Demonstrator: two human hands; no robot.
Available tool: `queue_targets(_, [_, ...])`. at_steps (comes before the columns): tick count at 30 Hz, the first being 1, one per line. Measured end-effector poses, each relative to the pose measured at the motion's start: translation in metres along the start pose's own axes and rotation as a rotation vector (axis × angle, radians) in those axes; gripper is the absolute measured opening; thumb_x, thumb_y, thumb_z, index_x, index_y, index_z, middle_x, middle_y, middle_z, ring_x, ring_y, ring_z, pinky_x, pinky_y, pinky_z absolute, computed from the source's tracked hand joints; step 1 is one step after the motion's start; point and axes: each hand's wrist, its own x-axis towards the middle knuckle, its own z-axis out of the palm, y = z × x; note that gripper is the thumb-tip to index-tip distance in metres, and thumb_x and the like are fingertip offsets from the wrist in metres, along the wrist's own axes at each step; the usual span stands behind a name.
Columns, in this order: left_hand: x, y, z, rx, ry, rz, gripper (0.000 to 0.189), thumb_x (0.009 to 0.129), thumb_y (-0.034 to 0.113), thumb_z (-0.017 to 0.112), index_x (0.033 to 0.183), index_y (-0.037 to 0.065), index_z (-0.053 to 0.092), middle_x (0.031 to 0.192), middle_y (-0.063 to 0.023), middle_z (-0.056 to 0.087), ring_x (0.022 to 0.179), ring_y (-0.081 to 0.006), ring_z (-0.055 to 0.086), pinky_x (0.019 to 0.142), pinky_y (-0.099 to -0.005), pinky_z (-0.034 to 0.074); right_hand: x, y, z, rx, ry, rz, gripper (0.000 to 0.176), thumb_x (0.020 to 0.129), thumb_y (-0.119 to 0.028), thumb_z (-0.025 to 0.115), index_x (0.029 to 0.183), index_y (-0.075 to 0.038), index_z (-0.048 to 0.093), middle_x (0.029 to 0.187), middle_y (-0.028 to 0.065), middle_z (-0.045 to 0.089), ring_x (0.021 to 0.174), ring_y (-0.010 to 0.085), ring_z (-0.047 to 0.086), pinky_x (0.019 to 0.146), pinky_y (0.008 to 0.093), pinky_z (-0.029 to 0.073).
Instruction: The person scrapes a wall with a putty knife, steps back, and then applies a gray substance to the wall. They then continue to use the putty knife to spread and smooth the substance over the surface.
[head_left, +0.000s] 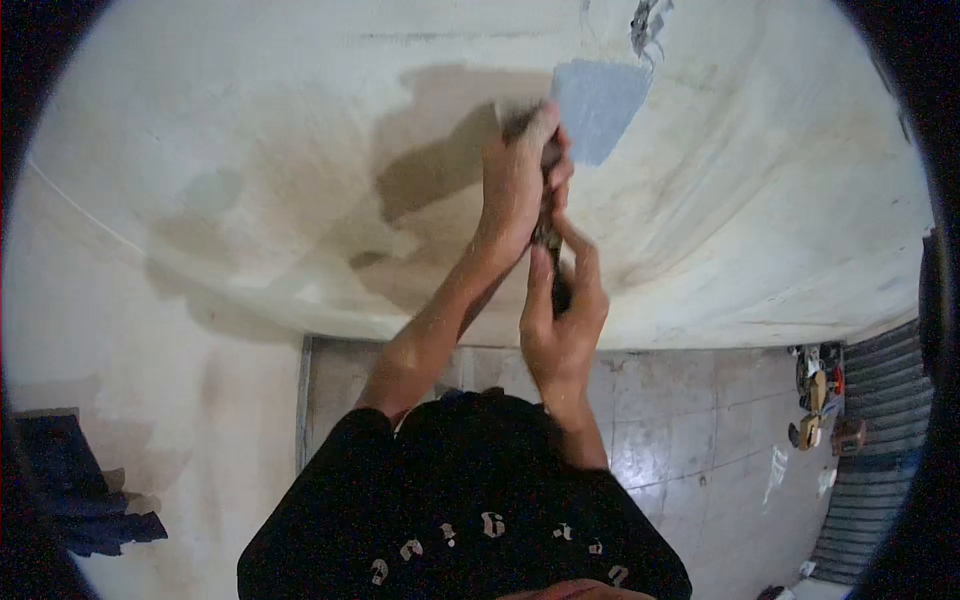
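In front of me, my left hand point(520, 185) is wrapped round the upper part of a dark, long-handled tool point(546, 232) held up against the pale wall point(720, 230). Motion smears the tool's top, where a light flat edge shows; its exact kind I cannot tell. Lower down, my right hand point(567, 325) grips the handle's bottom end between thumb and fingers. Just right of the left hand's fingertips is a smooth grey patch point(600, 110) on the wall. Above that patch, the surface is broken around a dark hole point(645, 28).
Shadows of my arms fall on the wall to the left. Dark cloth point(70, 485) hangs at the far left. Behind me lies a tiled floor point(660, 430), with several small items point(815, 400) beside a corrugated metal shutter point(875, 450) at right.
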Motion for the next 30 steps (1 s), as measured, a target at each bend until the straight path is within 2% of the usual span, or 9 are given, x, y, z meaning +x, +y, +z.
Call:
queue_targets(2, [-0.003,0.000,0.001,-0.001,0.002,0.013,0.033,0.092,0.037,0.057,0.076,0.009,0.052,0.050,0.0006,0.043,0.036,-0.0105,0.040,0.034,-0.0246,0.032,0.004,-0.015,-0.004,0.035,-0.013,0.072,0.033,0.095,-0.004,0.053,0.127,0.003,0.050,0.105,0.0257,0.065,0.097,0.0276,0.065,0.078,0.0334,0.051])
queue_targets(6, [-0.003,-0.018,-0.009,0.015,0.025,0.029,0.034,0.093,0.037,0.057,0.075,0.008,0.052,0.050,0.0005,0.043,0.034,-0.0113,0.040,0.031,-0.0253,0.031,-0.004,-0.003,-0.004,-0.044,-0.033,0.054,0.034,0.094,-0.003,0.054,0.128,0.001,0.050,0.105,0.0268,0.065,0.098,0.0306,0.068,0.079,0.0363,0.052])
queue_targets(14, [-0.008,-0.009,-0.003,0.010,0.030,-0.023,0.036,0.093,0.038,0.057,0.074,0.008,0.052,0.049,0.0008,0.043,0.036,-0.0102,0.042,0.033,-0.0250,0.032,0.002,-0.004,0.000,-0.083,0.013,-0.058,0.032,0.097,-0.005,0.051,0.128,0.003,0.049,0.079,0.0066,0.062,0.062,0.0028,0.043,0.053,0.0197,0.034])
queue_targets(17, [0.002,-0.008,-0.004,0.007,-0.023,0.051,0.038,0.094,0.040,0.056,0.073,0.009,0.051,0.049,0.0019,0.042,0.035,-0.0100,0.041,0.032,-0.0248,0.032,0.004,-0.015,-0.004,-0.036,-0.019,0.069,0.032,0.095,-0.004,0.053,0.126,0.004,0.051,0.091,0.0140,0.063,0.078,0.0129,0.050,0.065,0.0258,0.039])
queue_targets(18, [0.003,0.005,0.006,0.013,-0.011,0.068,0.038,0.094,0.041,0.056,0.073,0.009,0.051,0.048,0.0021,0.041,0.035,-0.0100,0.041,0.032,-0.0246,0.032,0.013,-0.027,-0.004,0.034,-0.020,0.140,0.033,0.094,-0.004,0.054,0.126,0.003,0.051,0.102,0.0205,0.063,0.092,0.0227,0.057,0.077,0.0316,0.044])
queue_targets(21, [0.001,0.000,0.002,0.027,0.002,0.044,0.037,0.094,0.039,0.056,0.074,0.008,0.052,0.048,0.0021,0.042,0.034,-0.0098,0.040,0.033,-0.0240,0.033,0.007,-0.013,-0.001,0.000,0.009,0.054,0.034,0.093,-0.003,0.055,0.126,0.002,0.051,0.109,0.0262,0.065,0.101,0.0314,0.066,0.083,0.0366,0.051])
queue_targets(23, [-0.011,-0.018,-0.009,0.046,0.038,-0.040,0.035,0.094,0.037,0.057,0.075,0.008,0.053,0.048,0.0016,0.043,0.036,-0.0098,0.041,0.035,-0.0242,0.034,-0.005,0.007,-0.001,-0.138,0.029,-0.128,0.034,0.093,-0.003,0.055,0.126,0.001,0.050,0.105,0.0262,0.066,0.096,0.0309,0.068,0.078,0.0364,0.052])
queue_targets(27, [-0.001,-0.005,0.000,-0.020,-0.001,0.095,0.034,0.094,0.035,0.057,0.073,0.008,0.053,0.048,0.0011,0.043,0.034,-0.0100,0.040,0.033,-0.0243,0.033,0.004,-0.011,-0.002,0.030,-0.001,0.070,0.033,0.093,-0.004,0.055,0.125,0.000,0.053,0.107,0.0265,0.065,0.100,0.0317,0.067,0.082,0.0366,0.052])
queue_targets(30, [-0.009,-0.008,-0.001,0.037,0.079,-0.001,0.035,0.094,0.036,0.055,0.072,0.009,0.052,0.048,0.0011,0.043,0.033,-0.0101,0.040,0.031,-0.0246,0.031,0.000,-0.007,-0.002,0.019,0.012,0.026,0.033,0.092,-0.004,0.056,0.125,0.000,0.053,0.107,0.0262,0.065,0.101,0.0322,0.067,0.082,0.0358,0.052])
